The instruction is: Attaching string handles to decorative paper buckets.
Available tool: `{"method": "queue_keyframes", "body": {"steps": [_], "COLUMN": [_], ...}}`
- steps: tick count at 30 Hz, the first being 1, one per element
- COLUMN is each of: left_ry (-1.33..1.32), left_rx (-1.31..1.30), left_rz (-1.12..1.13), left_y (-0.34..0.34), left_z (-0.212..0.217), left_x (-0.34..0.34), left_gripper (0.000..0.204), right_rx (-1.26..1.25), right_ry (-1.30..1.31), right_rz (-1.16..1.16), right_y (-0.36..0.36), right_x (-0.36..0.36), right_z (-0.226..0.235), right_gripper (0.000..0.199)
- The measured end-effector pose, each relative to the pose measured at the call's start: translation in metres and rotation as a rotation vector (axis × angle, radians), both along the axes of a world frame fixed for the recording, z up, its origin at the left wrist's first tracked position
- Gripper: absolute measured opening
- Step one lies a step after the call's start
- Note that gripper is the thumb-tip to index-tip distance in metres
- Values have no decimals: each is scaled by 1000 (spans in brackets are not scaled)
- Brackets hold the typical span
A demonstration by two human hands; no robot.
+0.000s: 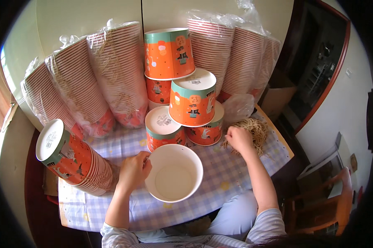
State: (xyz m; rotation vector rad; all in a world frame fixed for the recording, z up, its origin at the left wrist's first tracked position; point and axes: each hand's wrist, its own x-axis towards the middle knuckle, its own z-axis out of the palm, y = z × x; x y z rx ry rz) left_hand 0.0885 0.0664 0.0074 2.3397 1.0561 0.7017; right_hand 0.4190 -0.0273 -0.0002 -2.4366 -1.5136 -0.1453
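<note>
A white-lined paper bucket faces me with its mouth toward me at the near middle of the table. My left hand is closed on its left rim, with the thumb at the edge. To the right lies a loose pile of tan, straw-like strands. My right hand rests at the left side of this pile, its fingers curled together on the strands; the fingertips are hidden. Beyond the bucket, several orange and green printed buckets are stacked upside down, one on top of others.
A nested bucket stack leans at the left. Tall bagged bucket stacks stand along the back left and back right. A crumpled clear bag lies behind the strands. The checked tablecloth covers the table; a wooden chair stands right.
</note>
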Motion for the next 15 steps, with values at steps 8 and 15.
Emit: {"method": "queue_keyframes", "body": {"steps": [8,15], "left_ry": [-41,-18], "left_rx": [-9,129], "left_rz": [-26,-51], "left_y": [8,18], "left_z": [-1,1], "left_x": [1,-10], "left_gripper": [20,18], "right_rx": [-369,-40], "right_ry": [-50,863], "right_rz": [-305,242], "right_y": [-6,5], "right_x": [42,-4], "right_z": [-37,-6], "right_gripper": [25,19]}}
